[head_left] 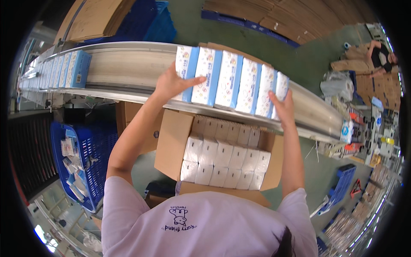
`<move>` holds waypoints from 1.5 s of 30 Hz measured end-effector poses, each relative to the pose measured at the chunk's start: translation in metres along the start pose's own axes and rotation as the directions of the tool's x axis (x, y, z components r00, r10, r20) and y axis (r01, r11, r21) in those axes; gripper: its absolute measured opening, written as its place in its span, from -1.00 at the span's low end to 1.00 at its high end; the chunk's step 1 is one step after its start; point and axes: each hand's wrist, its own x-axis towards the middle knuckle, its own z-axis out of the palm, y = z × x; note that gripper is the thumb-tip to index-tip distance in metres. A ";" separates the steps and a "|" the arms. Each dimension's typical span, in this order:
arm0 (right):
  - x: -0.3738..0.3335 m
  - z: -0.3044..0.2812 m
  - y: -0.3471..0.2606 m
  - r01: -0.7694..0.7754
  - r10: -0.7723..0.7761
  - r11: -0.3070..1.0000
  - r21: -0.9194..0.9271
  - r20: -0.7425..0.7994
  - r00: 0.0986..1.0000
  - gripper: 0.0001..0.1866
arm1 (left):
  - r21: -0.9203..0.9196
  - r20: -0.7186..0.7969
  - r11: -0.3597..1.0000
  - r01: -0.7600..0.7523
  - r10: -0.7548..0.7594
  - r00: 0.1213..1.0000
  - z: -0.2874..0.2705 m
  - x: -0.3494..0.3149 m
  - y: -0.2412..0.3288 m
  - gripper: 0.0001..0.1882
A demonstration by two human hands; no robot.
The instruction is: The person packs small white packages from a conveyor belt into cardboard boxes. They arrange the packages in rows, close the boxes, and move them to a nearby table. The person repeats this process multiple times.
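Pressing inward from both ends, the person's two bare hands clamp a row of five tissue packs (233, 81) above the conveyor belt (128, 64). The packs are soft rectangular blocks in glossy white film with pale blue side panels and small cartoon prints, standing side by side on their narrow edges. The row's long axis runs from upper left to lower right, roughly along the belt, while each pack's own long side points across it, toward the person.

The left hand (173, 83) lies flat against the outer face of the leftmost pack, fingers spread over the front and thumb on the near edge. The right hand (282, 107) presses open-palmed against the rightmost pack, fingers pointing up. Neither hand is closed into a fist; the row sits squeezed between the two palms, so the grip is at its ends and the packs span the gap.

Directly below the row, nearer the person, stands an open cardboard box (171, 145) with its flaps folded out, already filled with two layers of plain white packs (222, 160) in neat rows. More blue-and-white packs (64, 68) wait farther left on the smooth metal belt. A blue plastic crate (100, 145) sits on the floor at left.
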 end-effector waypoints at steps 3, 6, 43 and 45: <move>-0.031 -0.034 -0.019 0.170 -0.160 0.984 0.053 -0.156 0.975 -0.18 | -0.160 -0.089 0.975 -0.152 0.139 0.986 0.002 -0.018 0.009 -0.20; -0.099 -0.066 -0.022 0.278 -0.267 0.960 -0.026 -0.376 0.887 -0.04 | -0.424 -0.120 0.889 -0.172 0.133 0.984 0.003 -0.088 0.043 -0.16; -0.131 0.024 0.084 0.155 -0.078 0.690 -0.707 0.140 0.987 -0.46 | 0.591 0.011 0.737 -0.327 0.399 0.917 0.156 -0.120 -0.055 -0.52; -0.142 0.005 0.101 0.111 -0.069 0.838 -0.535 0.097 0.993 -0.49 | 0.212 0.027 0.953 -0.215 0.214 0.976 0.137 -0.127 -0.066 -0.63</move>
